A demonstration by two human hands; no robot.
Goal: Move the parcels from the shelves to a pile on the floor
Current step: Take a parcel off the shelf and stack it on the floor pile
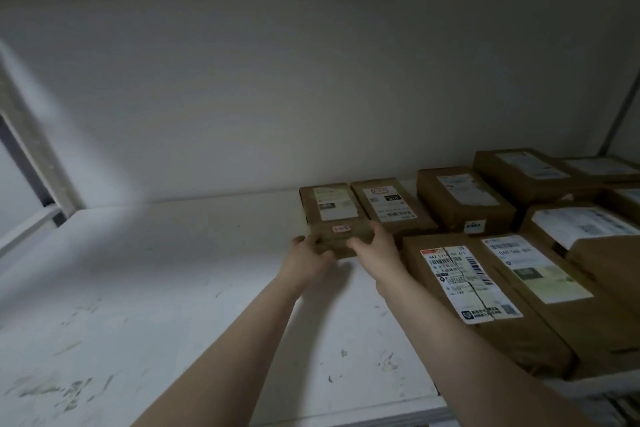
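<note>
At your far left a pale upright post [34, 149] slants beside the white shelf [173, 270], whose board shows grey scuff marks across its left half.

Near the middle, your left hand [308, 255] grips the near left corner of a small brown parcel [334, 215], fingers curled round its edge. Your right hand [375, 246] grips the near right corner of the same parcel, fingers wrapped up its right side. That parcel sits on the shelf close to the back wall, with a white label on top and a small pink-edged sticker on its near face. You cannot tell whether its near end is raised off the board.

Just beside it on the right lies a second parcel [388, 204], flat, with a white label on top. Right of that, slightly apart, stands a taller third parcel [464, 199].

In front of these, 2 large parcels lie side by side at the shelf's front edge: the torn-label parcel [471, 284], close to your right forearm, and the green-patch parcel [535, 274] touching its right side.

At the far right a back parcel [523, 172] rests by the wall, with more brown parcels crowded around and in front of it.
</note>
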